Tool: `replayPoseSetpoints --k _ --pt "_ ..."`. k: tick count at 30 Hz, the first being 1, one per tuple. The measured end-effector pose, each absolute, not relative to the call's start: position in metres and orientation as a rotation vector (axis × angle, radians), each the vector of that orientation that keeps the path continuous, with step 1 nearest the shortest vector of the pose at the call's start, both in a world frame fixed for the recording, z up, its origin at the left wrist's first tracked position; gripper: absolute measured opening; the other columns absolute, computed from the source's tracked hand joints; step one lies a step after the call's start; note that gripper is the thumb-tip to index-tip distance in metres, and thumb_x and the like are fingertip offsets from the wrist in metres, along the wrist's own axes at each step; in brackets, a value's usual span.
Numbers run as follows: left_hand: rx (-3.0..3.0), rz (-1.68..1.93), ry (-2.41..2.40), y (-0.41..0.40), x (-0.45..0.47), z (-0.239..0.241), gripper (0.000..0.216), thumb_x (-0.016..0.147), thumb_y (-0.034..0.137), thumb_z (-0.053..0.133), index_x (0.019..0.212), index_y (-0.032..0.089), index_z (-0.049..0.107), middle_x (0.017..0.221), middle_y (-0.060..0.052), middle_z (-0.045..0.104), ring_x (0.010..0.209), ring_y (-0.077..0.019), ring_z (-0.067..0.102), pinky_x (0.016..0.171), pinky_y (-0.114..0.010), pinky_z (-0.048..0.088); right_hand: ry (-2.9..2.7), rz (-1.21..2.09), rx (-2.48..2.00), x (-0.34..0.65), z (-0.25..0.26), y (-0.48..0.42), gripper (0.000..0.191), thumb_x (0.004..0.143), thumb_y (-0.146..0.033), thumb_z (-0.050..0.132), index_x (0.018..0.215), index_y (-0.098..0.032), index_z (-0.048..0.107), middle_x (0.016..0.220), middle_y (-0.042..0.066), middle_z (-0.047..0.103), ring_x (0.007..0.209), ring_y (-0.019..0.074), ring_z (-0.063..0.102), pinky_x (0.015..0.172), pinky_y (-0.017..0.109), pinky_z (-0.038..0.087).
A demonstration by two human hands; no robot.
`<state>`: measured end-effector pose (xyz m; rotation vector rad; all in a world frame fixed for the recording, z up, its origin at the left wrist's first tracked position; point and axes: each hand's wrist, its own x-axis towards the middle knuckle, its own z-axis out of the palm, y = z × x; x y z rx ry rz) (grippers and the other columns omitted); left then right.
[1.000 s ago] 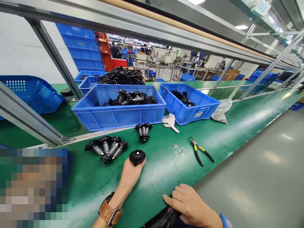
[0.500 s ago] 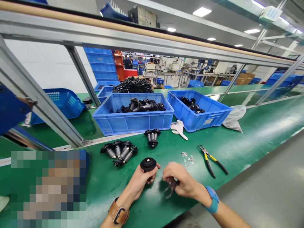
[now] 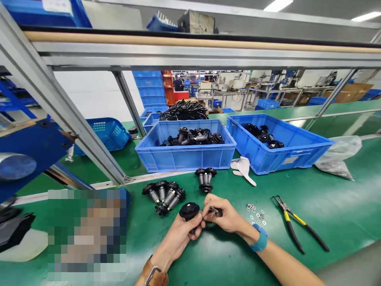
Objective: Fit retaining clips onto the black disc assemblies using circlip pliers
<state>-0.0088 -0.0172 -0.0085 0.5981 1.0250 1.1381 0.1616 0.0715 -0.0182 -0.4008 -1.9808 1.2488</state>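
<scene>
My left hand (image 3: 180, 231) is closed around a black part with a round, stepped disc top (image 3: 189, 210) and a pale tip at its centre. The part stands roughly upright, its lower end hidden by my fingers. Close beside it, the fingers of my right hand (image 3: 228, 216) are pinched together. A small shiny metal piece (image 3: 214, 211) shows inside that hand; its kind is unclear. Several similar black-and-grey roller-like parts (image 3: 166, 196) lie in a cluster to the left. Another small group (image 3: 205, 180) sits just beyond my hands.
Pliers with black-and-yellow handles (image 3: 300, 222) and several small metal rings (image 3: 257, 214) lie at the right. Two blue bins (image 3: 186, 157) (image 3: 293, 159) hold black parts. A white glove (image 3: 244, 170) lies before them, and a plastic bag (image 3: 337, 157) beyond. A metal frame post (image 3: 95, 139) rises at left.
My right hand has come in against the part in my left hand, its fingers now touching or nearly touching it. The camera view has levelled and shifted.
</scene>
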Motion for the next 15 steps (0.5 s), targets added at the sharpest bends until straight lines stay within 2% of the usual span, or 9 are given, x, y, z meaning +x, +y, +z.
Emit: replayPoseSetpoints --k 6,9,12,15 --pt "0.532 1.142 1.063 -0.0172 -0.0066 -0.0131 0.048 0.058 0.044 0.096 0.083 0.012 0.07 0.065 -0.003 0.065 0.049 -0.0057 0.049 0.045 -0.019 0.028 -1.892 1.48 -0.491 0.16 -0.0191 0.071 0.037 0.084 -0.054 0.075 0.081 -0.018 0.072 0.082 0.001 0.06 0.07 0.0119 0.054 0.062 0.025 0.043" --pt "0.557 1.155 1.101 -0.0166 -0.0059 -0.0112 0.049 0.057 0.047 0.095 0.08 0.012 0.07 0.066 -0.003 0.065 0.05 -0.0061 0.05 0.045 -0.019 0.029 -1.85 1.548 -0.554 0.1576 -0.0207 0.0675 0.039 0.084 -0.056 0.074 0.089 -0.017 0.071 0.081 0.001 0.063 0.07 0.0127 0.056 0.063 0.026 0.046" --pt "0.593 1.194 1.12 -0.016 -0.0045 -0.0102 0.048 0.059 0.048 0.094 0.08 0.012 0.069 0.067 -0.002 0.064 0.052 -0.0062 0.05 0.045 -0.019 0.03 -1.849 1.566 -0.619 0.1561 -0.0207 0.0649 0.041 0.086 -0.057 0.071 0.097 -0.017 0.069 0.079 0.001 0.066 0.069 0.0136 0.057 0.064 0.026 0.047" --pt "0.576 1.267 1.11 -0.0158 -0.0034 -0.0105 0.044 0.063 0.045 0.092 0.084 0.014 0.069 0.068 0.0 0.062 0.055 -0.0062 0.049 0.048 -0.019 0.033 -1.882 1.497 -0.704 0.1556 -0.0186 0.0641 0.04 0.087 -0.057 0.069 0.095 -0.018 0.067 0.077 0.0 0.064 0.067 0.013 0.054 0.061 0.026 0.044"
